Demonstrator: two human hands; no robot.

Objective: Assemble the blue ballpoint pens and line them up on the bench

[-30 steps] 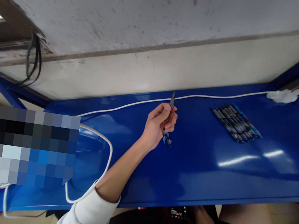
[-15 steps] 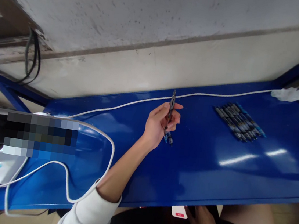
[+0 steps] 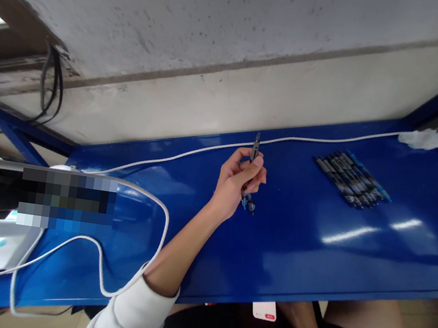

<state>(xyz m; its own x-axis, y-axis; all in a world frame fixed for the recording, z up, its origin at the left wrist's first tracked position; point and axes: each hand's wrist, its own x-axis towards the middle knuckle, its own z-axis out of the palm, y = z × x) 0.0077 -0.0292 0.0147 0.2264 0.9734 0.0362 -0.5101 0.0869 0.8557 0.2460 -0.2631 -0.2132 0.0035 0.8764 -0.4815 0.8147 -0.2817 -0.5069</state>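
The left hand (image 3: 228,190) has swung its thumb across the grey plastic pen (image 3: 255,149), fingers clamped on it; right hand's (image 3: 299,313) fingers unclear.

The tabletop (image 3: 280,248) is deep blue, the long cord (image 3: 204,149) and the sleeve (image 3: 136,312) white. The held pen (image 3: 256,147) shows grey and black, while the grouped pens (image 3: 349,179) mix black and grey with bright blue along one edge. Dark specks dot the grey upper wall (image 3: 182,18).
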